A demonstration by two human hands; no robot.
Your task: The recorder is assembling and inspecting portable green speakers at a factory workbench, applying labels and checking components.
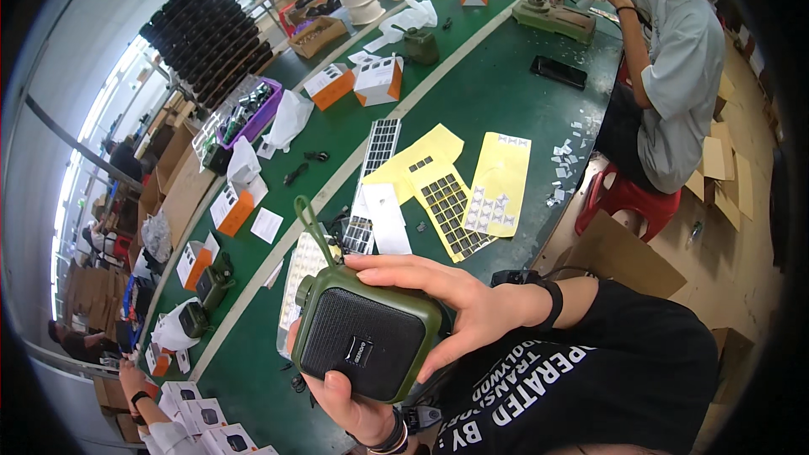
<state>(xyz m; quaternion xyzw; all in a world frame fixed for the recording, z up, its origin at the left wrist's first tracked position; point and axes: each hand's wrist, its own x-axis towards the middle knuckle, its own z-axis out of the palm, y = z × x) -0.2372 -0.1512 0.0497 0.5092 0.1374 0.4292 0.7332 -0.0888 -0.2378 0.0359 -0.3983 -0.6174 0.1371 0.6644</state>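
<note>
I hold a small olive-green speaker [371, 339] with a black grille front and a green loop strap in both hands, above the near edge of a green worktable [472, 93]. My right hand [459, 295], with a black wristband, lies over the speaker's top and right side, its fingers along the upper edge. My left hand [350, 409], with bracelets at the wrist, cups the speaker from below, the thumb pressed on the grille's lower edge. Just behind the speaker lies a white sheet of small cut pieces [302, 270].
Yellow sticker sheets [499, 181], a strip of small dark panels [375, 160], orange-and-white boxes [379, 80] and a black phone [558, 72] lie on the table. A person in a grey shirt [674, 59] sits on a red stool [628, 198] at a press. Another person's hand [135, 379] is lower left.
</note>
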